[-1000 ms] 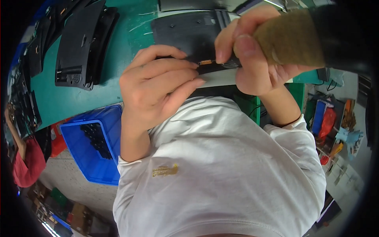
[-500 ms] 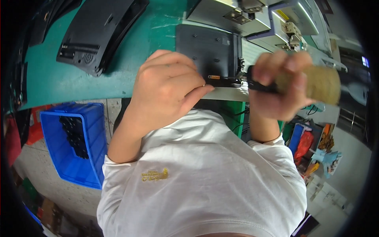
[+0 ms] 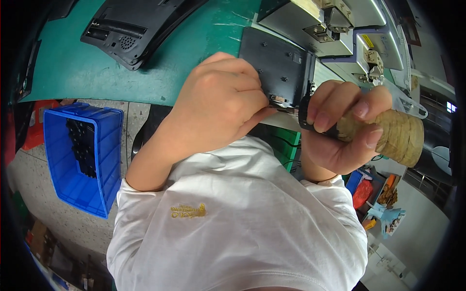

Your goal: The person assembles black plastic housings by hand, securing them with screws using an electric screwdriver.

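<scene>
My right hand is wrapped round an electric screwdriver, its thick body bound in tan tape and its nose black. The tool lies almost level, its thin bit pointing left at my left fingertips. My left hand is closed, thumb and forefinger pressed together by the bit's end; whatever they pinch is hidden. Just beyond them a flat black panel with several small raised screw points lies on the bench. At the panel's near edge, between my hands, sits a small metal and copper-coloured part.
On the green bench, a black plastic housing with a round speaker grille lies at the left. Metal boxes with clamps stand behind the panel. A blue crate holding black parts is on the floor at left.
My right hand has brought the screwdriver down and its bit to my left fingertips. My left hand stays closed. The whole view has shifted a little.
</scene>
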Tool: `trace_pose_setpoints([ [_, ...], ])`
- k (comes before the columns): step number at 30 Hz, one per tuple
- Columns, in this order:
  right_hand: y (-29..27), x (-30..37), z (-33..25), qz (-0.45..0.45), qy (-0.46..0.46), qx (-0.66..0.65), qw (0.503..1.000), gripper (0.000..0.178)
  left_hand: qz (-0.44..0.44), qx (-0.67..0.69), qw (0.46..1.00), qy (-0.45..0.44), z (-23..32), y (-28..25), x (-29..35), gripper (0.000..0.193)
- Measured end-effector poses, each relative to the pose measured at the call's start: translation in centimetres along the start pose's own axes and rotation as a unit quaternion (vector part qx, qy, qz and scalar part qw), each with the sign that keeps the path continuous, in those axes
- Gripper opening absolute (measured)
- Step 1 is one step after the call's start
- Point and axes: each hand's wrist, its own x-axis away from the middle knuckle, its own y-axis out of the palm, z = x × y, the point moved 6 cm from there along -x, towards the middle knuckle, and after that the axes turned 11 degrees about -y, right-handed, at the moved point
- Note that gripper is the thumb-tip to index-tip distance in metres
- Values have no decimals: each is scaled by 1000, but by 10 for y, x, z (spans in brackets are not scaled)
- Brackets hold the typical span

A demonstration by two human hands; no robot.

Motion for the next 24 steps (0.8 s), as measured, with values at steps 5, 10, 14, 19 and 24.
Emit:
trace_pose_setpoints([
  [5, 4, 2, 5, -35, 27, 54, 998, 31, -3, 10, 1000, 7, 0, -1, 0, 20],
  [10, 5, 3, 5, -45, 33, 72, 996, 32, -18, 13, 1000, 8, 0, 0, 0, 20],
  [14, 3, 4, 4, -31, 40, 7, 999, 30, -11, 21, 1000, 10, -1, 1, 1, 22],
  [19, 4, 2, 4, -7, -1, 10, 1000, 30, 23, 49, 999, 0, 1, -6, -3, 40],
  [24, 1, -5, 8, 42, -27, 98, 994, 24, 12, 44, 999, -16, 1, -6, -3, 53],
])
